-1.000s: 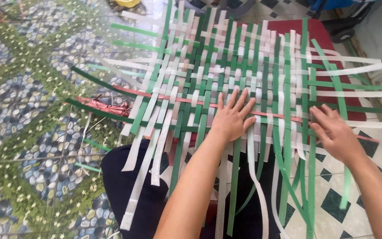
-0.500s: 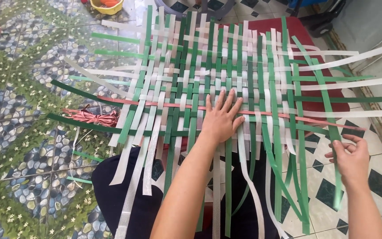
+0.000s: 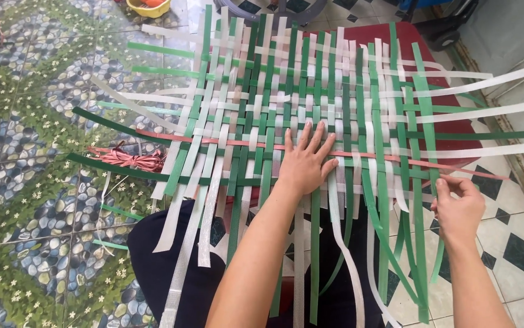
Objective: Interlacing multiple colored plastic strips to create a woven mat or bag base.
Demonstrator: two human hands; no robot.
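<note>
Left hand (image 3: 303,165) lies flat, fingers spread, on the woven mat (image 3: 274,109) of green and white strips, while the right hand (image 3: 458,206) pinches a green strip (image 3: 427,127) at the mat's right edge.

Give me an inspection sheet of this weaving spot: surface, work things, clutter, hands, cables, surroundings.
Surface: pebble-pattern floor, checked tiles at right.
Work things: woven mat of green and white strips, loose ends trailing; one pink strip runs across it.
Clutter: red cord bundle on the floor at the mat's left edge; yellow bowl at top.
Hands: left hand flat on the mat; right hand pinching a green strip.
Cables: nothing seen.
Surroundings: grey wall at right.
</note>
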